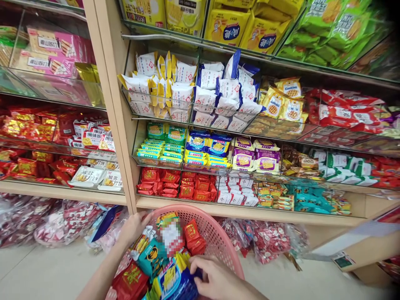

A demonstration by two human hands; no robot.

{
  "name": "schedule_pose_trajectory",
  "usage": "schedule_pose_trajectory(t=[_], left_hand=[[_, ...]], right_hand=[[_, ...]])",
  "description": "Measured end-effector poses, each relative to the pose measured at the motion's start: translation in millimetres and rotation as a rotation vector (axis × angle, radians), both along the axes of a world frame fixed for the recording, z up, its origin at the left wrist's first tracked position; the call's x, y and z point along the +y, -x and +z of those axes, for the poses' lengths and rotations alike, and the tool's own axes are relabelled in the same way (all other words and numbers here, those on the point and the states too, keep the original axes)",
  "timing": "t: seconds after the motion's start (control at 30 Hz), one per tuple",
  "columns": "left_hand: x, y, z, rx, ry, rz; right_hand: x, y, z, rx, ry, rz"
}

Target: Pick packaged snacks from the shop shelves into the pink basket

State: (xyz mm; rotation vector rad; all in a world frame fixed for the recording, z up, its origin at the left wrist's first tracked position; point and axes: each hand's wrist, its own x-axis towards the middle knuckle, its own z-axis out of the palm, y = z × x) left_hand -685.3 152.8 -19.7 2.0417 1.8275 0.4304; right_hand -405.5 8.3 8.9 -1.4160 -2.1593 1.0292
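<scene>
A pink perforated plastic basket (223, 241) holds several snack packets. My left hand (134, 228) grips its far left rim, fingers closed over the edge. Inside the basket, my right hand (215, 273) has its curled fingers and thumb on the right side of a blue and yellow biscuit packet (170, 279). Beside this packet are a teal packet (152, 255) and a dark red packet (130, 281). Farther back sit a bright red packet (194, 237) and a white and red packet (171, 237), blurred by pixels. The basket's near side is out of view.
A wooden shelf unit (193, 205) with glass-fronted compartments stands ahead, filled with packaged biscuits. Another shelf unit (62, 186) adjoins it on the left. Plastic-wrapped bundles (270, 237) lie on the tiled floor under the shelves. At the lower right is a cardboard box (368, 254).
</scene>
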Motion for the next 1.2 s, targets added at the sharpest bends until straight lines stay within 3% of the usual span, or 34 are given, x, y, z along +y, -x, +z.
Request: schedule_pose_trajectory(t=[0.07,0.17,0.37,0.43,0.53,0.67,0.8,1.03,1.2], left_hand=[[0.1,-0.2,0.6,0.001,0.001,-0.006],[0.6,-0.4,0.6,0.007,-0.01,-0.009],[3.7,2.8,-6.1,0.007,-0.024,-0.026],[4.5,4.1,-7.9,-0.003,-0.026,-0.022],[4.8,4.7,-8.2,-0.028,-0.016,-0.024],[4.7,4.0,-8.0,-0.017,-0.022,-0.009],[5.2,4.7,-10.6,-0.025,-0.024,-0.006],[5.5,6.2,-13.3,-0.059,-0.034,-0.021],[5.8,5.4,-14.2,-0.042,-0.036,-0.007]], right_hand=[[7.2,-6.5,20.9,-0.015,-0.067,-0.008],[28.6,-15.6,65.2,0.032,-0.207,-0.07],[103.9,-25.3,154.7,0.353,-0.468,-0.31],[131.6,-28.4,176.1,0.299,-0.665,-0.385],[168.4,-34.1,196.7,0.035,-0.978,-0.474],[205.5,-38.7,203.2,-0.266,-1.112,-0.619],[225.0,-39.6,196.6,-0.423,-1.152,-0.646],[226.0,-50.2,185.9,-0.446,-1.16,-0.694],[218.5,-71.3,184.2,-0.624,-1.248,-0.723]])
